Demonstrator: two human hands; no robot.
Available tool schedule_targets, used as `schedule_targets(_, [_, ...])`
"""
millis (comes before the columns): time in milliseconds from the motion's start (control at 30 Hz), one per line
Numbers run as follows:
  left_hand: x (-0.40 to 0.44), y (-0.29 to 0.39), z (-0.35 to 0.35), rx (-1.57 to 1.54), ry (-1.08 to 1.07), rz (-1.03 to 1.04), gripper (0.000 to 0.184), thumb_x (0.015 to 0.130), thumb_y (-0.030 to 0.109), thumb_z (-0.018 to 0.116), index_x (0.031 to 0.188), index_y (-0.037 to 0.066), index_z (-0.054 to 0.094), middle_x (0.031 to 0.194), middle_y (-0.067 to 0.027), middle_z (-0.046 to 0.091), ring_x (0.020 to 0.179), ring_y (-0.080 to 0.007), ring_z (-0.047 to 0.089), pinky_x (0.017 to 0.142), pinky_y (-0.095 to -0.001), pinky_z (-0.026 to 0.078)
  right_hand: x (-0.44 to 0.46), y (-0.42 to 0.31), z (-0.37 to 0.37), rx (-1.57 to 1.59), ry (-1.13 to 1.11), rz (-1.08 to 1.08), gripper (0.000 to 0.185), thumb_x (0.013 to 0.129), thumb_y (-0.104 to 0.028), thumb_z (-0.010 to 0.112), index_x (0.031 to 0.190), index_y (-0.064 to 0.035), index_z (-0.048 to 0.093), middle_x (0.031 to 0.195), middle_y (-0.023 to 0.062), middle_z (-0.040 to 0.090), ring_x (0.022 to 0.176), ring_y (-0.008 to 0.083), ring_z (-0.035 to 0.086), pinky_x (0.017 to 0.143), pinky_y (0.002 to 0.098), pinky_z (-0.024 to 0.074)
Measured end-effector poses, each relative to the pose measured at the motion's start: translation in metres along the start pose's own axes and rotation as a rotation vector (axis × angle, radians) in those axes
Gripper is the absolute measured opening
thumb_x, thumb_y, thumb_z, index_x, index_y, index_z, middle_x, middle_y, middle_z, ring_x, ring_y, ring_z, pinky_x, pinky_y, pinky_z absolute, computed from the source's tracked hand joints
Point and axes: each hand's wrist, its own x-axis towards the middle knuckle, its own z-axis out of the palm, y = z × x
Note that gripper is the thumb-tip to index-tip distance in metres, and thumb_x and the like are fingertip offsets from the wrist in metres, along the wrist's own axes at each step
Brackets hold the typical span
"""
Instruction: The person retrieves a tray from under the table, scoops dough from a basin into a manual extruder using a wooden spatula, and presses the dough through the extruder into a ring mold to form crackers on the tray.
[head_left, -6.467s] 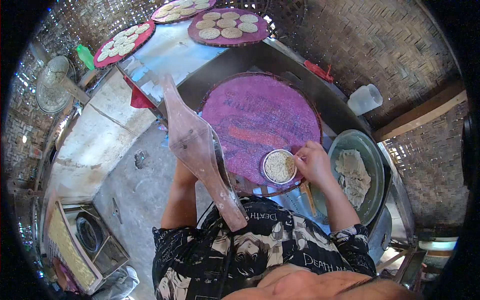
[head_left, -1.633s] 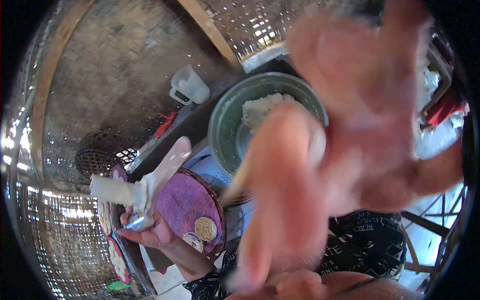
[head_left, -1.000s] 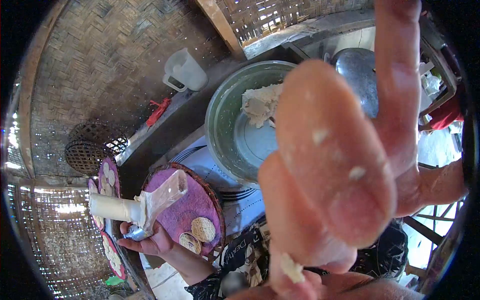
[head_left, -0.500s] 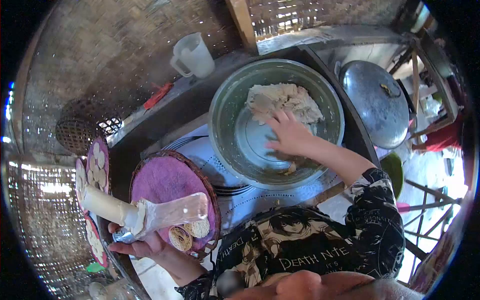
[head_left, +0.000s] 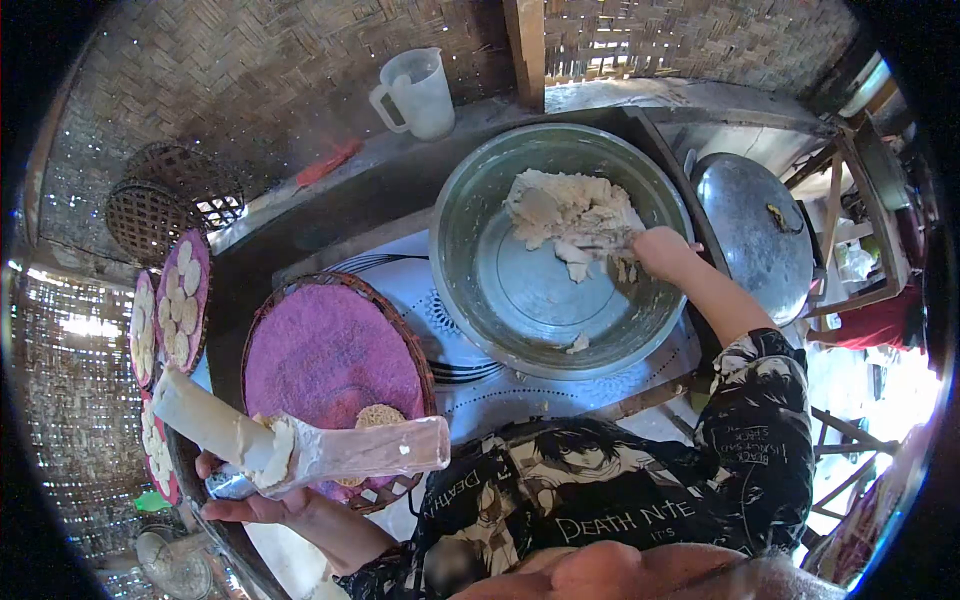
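My left hand [head_left: 265,500] is closed around a tube-shaped dough press [head_left: 215,415], a pale cylinder with dough smeared around its middle and a clear plastic-like part at one end. The press is tilted over a round tray [head_left: 330,345] lined with purple cloth, where coiled dough strands [head_left: 382,415] lie partly hidden. Inside the large metal basin [head_left: 545,310], my right hand [head_left: 662,255] is closed at the right edge of a lump of pale dough [head_left: 575,205]. What its fingers grip, possibly a thin utensil, is unclear.
A plastic measuring jug [head_left: 418,95] stands on the back ledge near a red object [head_left: 328,164]. Right of the basin is a large metal lid [head_left: 755,235]. Pink-lined trays [head_left: 183,300] of pale rounds and a woven basket [head_left: 155,215] are at left.
My right hand has moved right across the basin and closed; it was spread over the dough. The left hand still holds the press, and the view has shifted slightly.
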Motion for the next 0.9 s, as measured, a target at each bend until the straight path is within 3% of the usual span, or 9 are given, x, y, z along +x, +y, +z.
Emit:
schedule_targets(100, [-0.001, 0.003, -0.002, -0.002, 0.000, 0.007, 0.046, 0.077, 0.047, 0.060, 0.108, 0.014, 0.054, 0.124, -0.0124, 0.048, 0.119, -0.0341, 0.039, 0.100, -0.0555, 0.025, -0.013, 0.004, 0.005, -0.097, -0.044, -0.137, 0.020, 0.064, -0.007, 0.060, 0.082, -0.0005, 0.063, 0.077, 0.0160, 0.064, 0.073, 0.0317, 0.063, 0.062, 0.0402, 0.0507])
schedule_targets(200, [-0.002, 0.004, 0.003, -0.038, 0.002, 0.014, 0.045, 0.077, 0.047, 0.060, 0.107, 0.014, 0.054, 0.123, -0.0123, 0.049, 0.119, -0.0339, 0.039, 0.100, -0.0552, 0.025, -0.042, -0.022, -0.040, -0.084, -0.320, -0.163, 0.020, 0.063, -0.008, 0.057, 0.079, -0.0159, 0.067, 0.072, 0.0112, 0.062, 0.073, 0.0307, 0.062, 0.062, 0.0393, 0.0482])
schedule_targets(300, [-0.003, 0.008, 0.000, -0.063, 0.021, -0.022, 0.044, 0.077, 0.045, 0.062, 0.106, 0.013, 0.055, 0.121, -0.0124, 0.050, 0.119, -0.0336, 0.039, 0.100, -0.0547, 0.024, -0.045, -0.020, -0.044, -0.128, -0.292, -0.112, 0.025, 0.061, -0.008, 0.058, 0.080, -0.0205, 0.068, 0.072, 0.0104, 0.062, 0.071, 0.0306, 0.061, 0.061, 0.0397, 0.0476])
schedule_targets(400, [-0.004, 0.006, -0.001, -0.039, 0.034, -0.018, 0.045, 0.076, 0.045, 0.063, 0.106, 0.013, 0.055, 0.121, -0.0125, 0.050, 0.118, -0.0334, 0.040, 0.100, -0.0541, 0.025, -0.045, -0.019, -0.051, -0.121, -0.234, -0.031, 0.015, 0.059, -0.009, 0.061, 0.073, -0.0090, 0.067, 0.074, 0.0143, 0.064, 0.070, 0.0313, 0.063, 0.059, 0.0408, 0.0483])
schedule_targets(500, [-0.002, 0.004, 0.003, -0.017, 0.030, -0.028, 0.045, 0.076, 0.045, 0.063, 0.107, 0.013, 0.055, 0.122, -0.0125, 0.050, 0.118, -0.0334, 0.041, 0.099, -0.0542, 0.026, -0.044, -0.013, -0.050, -0.196, -0.247, 0.014, 0.016, 0.061, -0.010, 0.060, 0.074, -0.0093, 0.067, 0.074, 0.0149, 0.063, 0.070, 0.0322, 0.062, 0.060, 0.0429, 0.0478])
schedule_targets(700, [-0.003, 0.006, -0.003, -0.041, 0.023, -0.051, 0.045, 0.076, 0.046, 0.063, 0.108, 0.016, 0.055, 0.122, -0.0122, 0.050, 0.117, -0.0346, 0.041, 0.099, -0.0552, 0.026, -0.048, -0.025, -0.056, 0.134, -0.164, -0.021, 0.016, 0.063, -0.013, 0.058, 0.074, -0.0034, 0.066, 0.075, 0.0165, 0.063, 0.072, 0.0332, 0.062, 0.064, 0.0421, 0.0493])
schedule_targets(833, [-0.002, 0.002, -0.006, -0.028, 0.037, -0.069, 0.046, 0.075, 0.045, 0.063, 0.109, 0.016, 0.054, 0.124, -0.0122, 0.049, 0.117, -0.0354, 0.040, 0.099, -0.0554, 0.025, -0.045, -0.046, -0.033, -0.053, -0.304, -0.075, 0.018, 0.061, -0.013, 0.060, 0.074, -0.0023, 0.067, 0.075, 0.0176, 0.063, 0.072, 0.0323, 0.063, 0.066, 0.0426, 0.0500])
schedule_targets(900, [0.000, 0.002, -0.005, -0.008, 0.032, -0.079, 0.046, 0.075, 0.045, 0.063, 0.110, 0.016, 0.054, 0.124, -0.0120, 0.049, 0.117, -0.0353, 0.040, 0.099, -0.0555, 0.025, -0.045, -0.025, -0.030, -0.084, -0.250, -0.076, 0.018, 0.060, -0.013, 0.061, 0.073, -0.0021, 0.067, 0.073, 0.0170, 0.063, 0.071, 0.0310, 0.063, 0.065, 0.0418, 0.0499])
